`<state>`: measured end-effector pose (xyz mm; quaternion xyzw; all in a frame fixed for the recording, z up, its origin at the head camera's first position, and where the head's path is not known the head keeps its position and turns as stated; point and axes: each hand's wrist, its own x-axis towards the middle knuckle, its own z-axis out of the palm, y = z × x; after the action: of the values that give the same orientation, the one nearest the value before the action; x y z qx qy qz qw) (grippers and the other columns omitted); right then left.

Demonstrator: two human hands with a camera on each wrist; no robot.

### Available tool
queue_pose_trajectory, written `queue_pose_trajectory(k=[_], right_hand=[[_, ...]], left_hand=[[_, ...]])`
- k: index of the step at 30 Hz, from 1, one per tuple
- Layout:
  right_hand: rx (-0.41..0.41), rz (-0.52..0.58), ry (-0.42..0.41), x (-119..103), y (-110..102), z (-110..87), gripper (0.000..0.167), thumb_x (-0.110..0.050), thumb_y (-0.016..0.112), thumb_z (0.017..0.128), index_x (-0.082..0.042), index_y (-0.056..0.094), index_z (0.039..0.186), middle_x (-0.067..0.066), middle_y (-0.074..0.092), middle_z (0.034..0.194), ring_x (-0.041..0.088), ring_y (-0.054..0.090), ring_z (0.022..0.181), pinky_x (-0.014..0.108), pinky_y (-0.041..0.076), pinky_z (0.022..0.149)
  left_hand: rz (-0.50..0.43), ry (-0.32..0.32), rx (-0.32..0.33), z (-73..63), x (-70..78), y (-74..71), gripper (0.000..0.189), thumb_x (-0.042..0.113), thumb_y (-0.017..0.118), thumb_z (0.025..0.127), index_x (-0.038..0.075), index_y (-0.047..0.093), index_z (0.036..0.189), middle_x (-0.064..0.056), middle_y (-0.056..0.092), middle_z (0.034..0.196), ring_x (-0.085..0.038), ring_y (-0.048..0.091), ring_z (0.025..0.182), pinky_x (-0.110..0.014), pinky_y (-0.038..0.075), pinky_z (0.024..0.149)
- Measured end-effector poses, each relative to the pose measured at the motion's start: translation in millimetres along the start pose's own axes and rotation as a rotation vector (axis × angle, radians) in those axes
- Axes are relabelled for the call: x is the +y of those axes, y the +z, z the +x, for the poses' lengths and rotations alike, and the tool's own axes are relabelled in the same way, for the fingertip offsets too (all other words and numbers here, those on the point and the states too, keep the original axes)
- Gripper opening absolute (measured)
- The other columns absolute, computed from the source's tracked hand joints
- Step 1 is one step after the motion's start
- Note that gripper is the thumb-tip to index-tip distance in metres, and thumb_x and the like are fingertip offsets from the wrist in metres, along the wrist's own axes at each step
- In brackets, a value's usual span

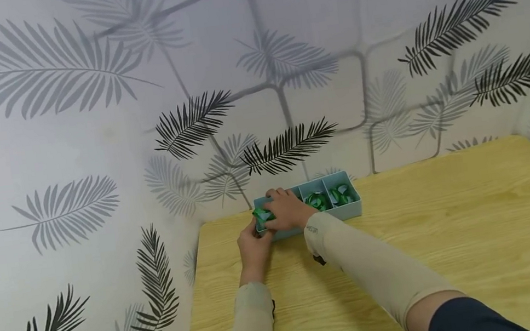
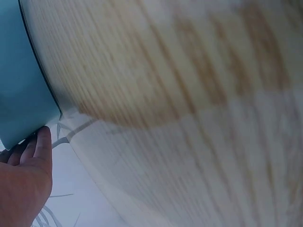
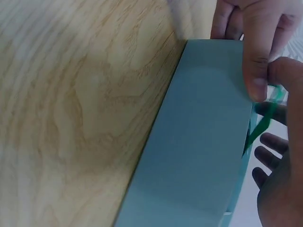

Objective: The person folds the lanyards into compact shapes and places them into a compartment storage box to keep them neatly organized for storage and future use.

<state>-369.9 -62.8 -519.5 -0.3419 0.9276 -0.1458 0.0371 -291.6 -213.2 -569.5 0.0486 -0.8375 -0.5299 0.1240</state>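
A long light-blue divided box (image 1: 348, 211) stands on the table near the wall, with shiny green ribbon pieces (image 1: 316, 201) in its compartments. My left hand (image 1: 255, 247) grips its left end; in the right wrist view the left thumb (image 3: 256, 75) presses the long side wall near the corner. In the left wrist view the fingers (image 2: 43, 142) lie against the box's end. Over the leftmost compartment, my right hand (image 1: 287, 209) has a green ribbon piece (image 1: 261, 214) between thumb and fingers. That ribbon (image 3: 265, 124) shows as a narrow strip at the rim.
The wood-grain table (image 1: 452, 231) extends to the right and toward me. Behind the box rises a pale wall (image 1: 322, 103) with a leaf pattern, and it continues along the table's left edge. More green ribbon pieces (image 1: 341, 195) lie in the rightmost compartment.
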Motion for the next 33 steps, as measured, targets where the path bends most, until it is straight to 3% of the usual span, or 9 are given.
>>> queue_pose_trajectory(k=[7, 11, 19, 25, 29, 33], right_hand=[[0.117, 0.131, 0.002, 10.2, -4.1, -4.4, 0.043, -0.039, 0.05, 0.112, -0.015, 0.07, 0.142, 0.018, 0.049, 0.157, 0.04, 0.046, 0.143, 0.065, 0.04, 0.117], [0.163, 0.127, -0.018, 12.7, -6.1, -7.3, 0.04, -0.034, 0.05, 0.114, -0.015, 0.067, 0.145, 0.02, 0.051, 0.155, 0.04, 0.048, 0.142, 0.065, 0.04, 0.117], [0.098, 0.098, -0.011, 15.4, -4.0, -11.6, 0.04, -0.035, 0.049, 0.112, -0.016, 0.071, 0.139, 0.016, 0.048, 0.157, 0.038, 0.046, 0.142, 0.062, 0.039, 0.119], [0.176, 0.133, -0.007, 25.8, 1.7, -18.8, 0.043, -0.024, 0.047, 0.111, -0.006, 0.061, 0.147, 0.015, 0.061, 0.146, 0.038, 0.056, 0.134, 0.058, 0.044, 0.117], [0.189, 0.198, -0.01, 29.7, 1.2, -27.0, 0.045, -0.018, 0.041, 0.112, -0.006, 0.056, 0.153, 0.012, 0.063, 0.151, 0.035, 0.059, 0.139, 0.054, 0.037, 0.126], [0.193, 0.215, -0.03, 30.6, -2.8, -37.1, 0.044, -0.013, 0.042, 0.111, -0.005, 0.058, 0.151, 0.012, 0.062, 0.152, 0.034, 0.057, 0.142, 0.054, 0.039, 0.125]], left_hand=[[-0.035, 0.031, -0.015, -2.2, 5.3, 0.4, 0.062, 0.024, 0.084, 0.095, -0.002, 0.06, 0.147, -0.02, 0.072, 0.135, -0.031, 0.073, 0.119, -0.041, 0.063, 0.095], [-0.072, 0.032, -0.036, -2.2, 2.4, 0.7, 0.069, 0.023, 0.082, 0.096, -0.002, 0.053, 0.153, -0.02, 0.067, 0.143, -0.031, 0.069, 0.128, -0.04, 0.061, 0.1], [-0.097, 0.05, -0.039, 1.6, -3.5, 2.3, 0.066, 0.025, 0.083, 0.096, 0.0, 0.057, 0.151, -0.018, 0.067, 0.144, -0.032, 0.068, 0.13, -0.036, 0.061, 0.1], [-0.1, 0.067, -0.043, 3.5, -2.6, 7.6, 0.071, 0.02, 0.084, 0.095, -0.006, 0.052, 0.152, -0.024, 0.064, 0.145, -0.035, 0.066, 0.132, -0.046, 0.059, 0.104], [-0.081, 0.044, -0.04, 2.2, -3.6, 7.2, 0.073, 0.023, 0.084, 0.095, -0.005, 0.05, 0.154, -0.022, 0.06, 0.151, -0.032, 0.062, 0.138, -0.049, 0.055, 0.111], [-0.053, 0.031, -0.034, 0.6, -4.8, 3.3, 0.072, 0.023, 0.083, 0.096, -0.004, 0.051, 0.154, -0.02, 0.059, 0.153, -0.032, 0.059, 0.142, -0.049, 0.051, 0.115]])
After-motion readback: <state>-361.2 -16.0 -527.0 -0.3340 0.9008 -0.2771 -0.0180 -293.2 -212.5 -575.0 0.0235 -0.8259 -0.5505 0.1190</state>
